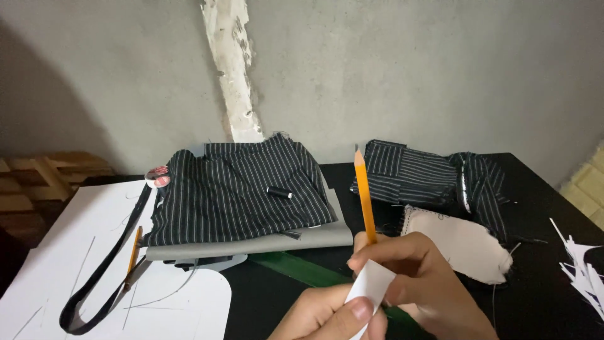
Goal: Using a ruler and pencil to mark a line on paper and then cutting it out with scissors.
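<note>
Right hand (428,277) grips an orange pencil (364,198) upright at 6 o'clock; left hand (324,315) pinches a white paper slip (371,283), which could tear if the pencil tip snags it

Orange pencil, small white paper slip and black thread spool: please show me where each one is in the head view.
Orange pencil (364,201): head view, middle of its upright shaft.
Small white paper slip (370,284): head view, its flat face between the hands.
Black thread spool (279,192): head view, its body on the striped fabric.
</note>
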